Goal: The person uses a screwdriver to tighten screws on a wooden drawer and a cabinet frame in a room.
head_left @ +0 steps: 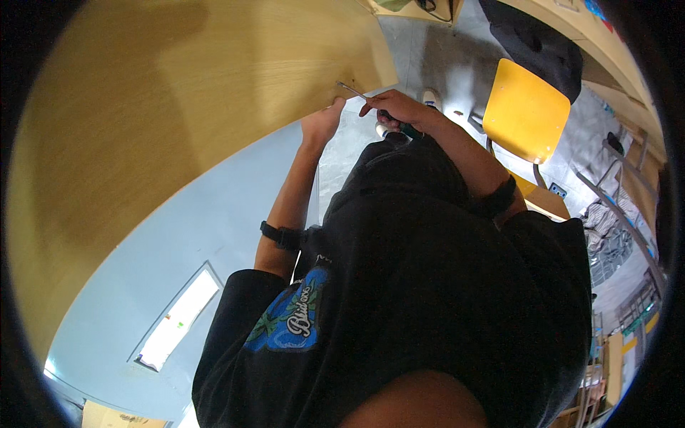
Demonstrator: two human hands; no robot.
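Note:
My right hand (pixel 402 110) is closed around the dark green and black handle of a screwdriver (pixel 351 90). Its thin metal shaft points left, and the tip lies over a large light wooden panel (pixel 214 78) close to the panel's edge. Small dark marks show in the wood beside the tip. At that same edge, my left hand (pixel 322 125) grips the panel, the thumb up against it. The other fingers of that hand are hidden from view.
Below the panel stretches a pale blue surface (pixel 207 210) with a narrow bright window (pixel 178 314). To the right stands a yellow chair (pixel 526 110) on the grey floor, a dark cloth item (pixel 535 46) behind it. Metal-framed furniture (pixel 621 207) lines the far right.

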